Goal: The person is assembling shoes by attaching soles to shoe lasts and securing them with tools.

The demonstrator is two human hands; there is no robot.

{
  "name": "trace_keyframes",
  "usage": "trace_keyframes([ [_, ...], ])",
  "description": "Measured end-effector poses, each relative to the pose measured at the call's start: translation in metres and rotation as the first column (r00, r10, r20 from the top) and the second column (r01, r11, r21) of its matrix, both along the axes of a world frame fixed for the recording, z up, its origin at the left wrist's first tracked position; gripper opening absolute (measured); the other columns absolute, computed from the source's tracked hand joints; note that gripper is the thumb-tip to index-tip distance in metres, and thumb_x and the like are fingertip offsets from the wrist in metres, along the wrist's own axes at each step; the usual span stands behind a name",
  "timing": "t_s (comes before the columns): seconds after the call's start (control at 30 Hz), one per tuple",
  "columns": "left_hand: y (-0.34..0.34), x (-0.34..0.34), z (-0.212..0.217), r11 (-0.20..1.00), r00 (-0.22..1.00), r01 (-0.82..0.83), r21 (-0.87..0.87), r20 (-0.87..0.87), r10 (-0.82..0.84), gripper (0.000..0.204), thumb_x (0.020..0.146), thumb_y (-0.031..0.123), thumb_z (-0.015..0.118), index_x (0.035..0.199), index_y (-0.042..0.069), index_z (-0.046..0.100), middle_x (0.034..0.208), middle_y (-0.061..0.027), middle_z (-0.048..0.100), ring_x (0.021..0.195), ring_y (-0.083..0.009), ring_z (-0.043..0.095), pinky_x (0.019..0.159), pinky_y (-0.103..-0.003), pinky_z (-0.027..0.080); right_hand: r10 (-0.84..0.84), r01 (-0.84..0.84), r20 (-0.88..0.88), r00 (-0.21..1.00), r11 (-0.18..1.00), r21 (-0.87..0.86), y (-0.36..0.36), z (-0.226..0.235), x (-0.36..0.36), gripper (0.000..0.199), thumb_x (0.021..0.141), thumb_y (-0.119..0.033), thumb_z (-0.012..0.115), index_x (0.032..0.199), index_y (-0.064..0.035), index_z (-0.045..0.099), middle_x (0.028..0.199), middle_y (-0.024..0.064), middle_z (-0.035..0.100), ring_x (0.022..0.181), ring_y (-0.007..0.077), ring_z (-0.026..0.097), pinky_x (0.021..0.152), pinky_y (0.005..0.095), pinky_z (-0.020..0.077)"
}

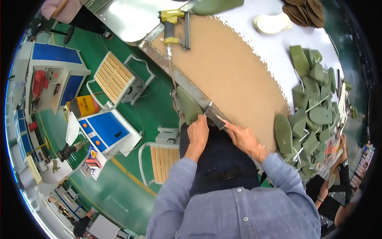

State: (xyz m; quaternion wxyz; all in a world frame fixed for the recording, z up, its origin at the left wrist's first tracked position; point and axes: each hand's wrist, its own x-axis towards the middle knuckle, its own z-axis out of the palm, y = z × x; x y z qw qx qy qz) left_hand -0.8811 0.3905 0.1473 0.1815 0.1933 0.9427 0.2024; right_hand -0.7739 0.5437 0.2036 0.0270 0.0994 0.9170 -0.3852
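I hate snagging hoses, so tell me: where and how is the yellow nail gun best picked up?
Probably by the dark handle of the nail gun, coming from the left. The handle is a straight bar between the yellow head and base; its left side looks unobstructed, while the long magazine lies along its right. Mind the hose running off beyond the base.

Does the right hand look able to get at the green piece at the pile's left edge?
Probably yes: only brown board appears between the right hand and green piece, though it seems to hold a dark tool.
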Motion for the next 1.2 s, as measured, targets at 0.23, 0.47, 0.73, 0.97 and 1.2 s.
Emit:
trace_keyframes([
  [0.23,0.005,-0.002,-0.001,0.972,0.989,-0.146,0.183,0.012,0.146,0.02,0.096,0.022,0.053,0.09,0.005,0.059,0.071,-0.021,0.064,0.066,-0.0422,0.063,0.058,-0.05,0.048,-0.138,0.13,-0.034,0.99,0.975,-0.183,0.015,0.039,-0.017,0.039,0.093,-0.007,0.059,0.131,-0.0153,0.052,0.098,0.022,0.065,0.087,0.0405,0.065,0.071,0.0426,0.0531],
  [0.47,0.009,0.001,0.004,0.917,0.962,-0.274,0.291,0.059,0.268,0.017,0.093,0.018,0.057,0.088,0.004,0.064,0.077,-0.0222,0.065,0.074,-0.0431,0.063,0.062,-0.05,0.048,-0.053,0.063,0.051,0.997,0.969,-0.237,0.01,0.038,-0.025,0.044,0.091,-0.008,0.06,0.133,-0.0184,0.052,0.096,0.0195,0.065,0.084,0.0414,0.063,0.069,0.0454,0.0528],
  [0.73,0.003,0.01,-0.014,0.944,0.973,-0.188,0.273,-0.078,0.216,0.015,0.093,0.017,0.058,0.095,0.004,0.064,0.082,-0.0166,0.066,0.074,-0.0381,0.064,0.063,-0.045,0.051,0.036,-0.014,0.241,0.97,0.996,-0.092,0.011,0.03,-0.019,0.042,0.093,-0.008,0.058,0.134,-0.0119,0.05,0.103,0.0254,0.064,0.086,0.0435,0.065,0.07,0.0441,0.053],
  [0.97,0.003,0.013,-0.016,0.911,0.945,-0.223,0.347,-0.15,0.289,0.013,0.093,0.019,0.06,0.098,0.009,0.066,0.08,-0.0112,0.066,0.071,-0.0333,0.064,0.06,-0.042,0.051,-0.054,0.041,-0.051,0.997,0.971,-0.234,0.008,0.064,-0.034,0.047,0.095,-0.016,0.057,0.139,-0.0271,0.046,0.09,0.0219,0.064,0.075,0.044,0.062,0.062,0.0486,0.0506],
  [1.2,0.008,0.01,-0.009,0.889,0.955,-0.239,0.39,-0.073,0.289,0.013,0.09,0.01,0.061,0.099,0.004,0.067,0.081,-0.0159,0.064,0.072,-0.0367,0.063,0.061,-0.043,0.049,0.05,-0.046,0.201,0.978,0.999,-0.022,0.012,0.02,-0.017,0.039,0.093,-0.007,0.058,0.131,-0.0095,0.053,0.094,0.024,0.065,0.081,0.0424,0.064,0.067,0.0442,0.0516],
])
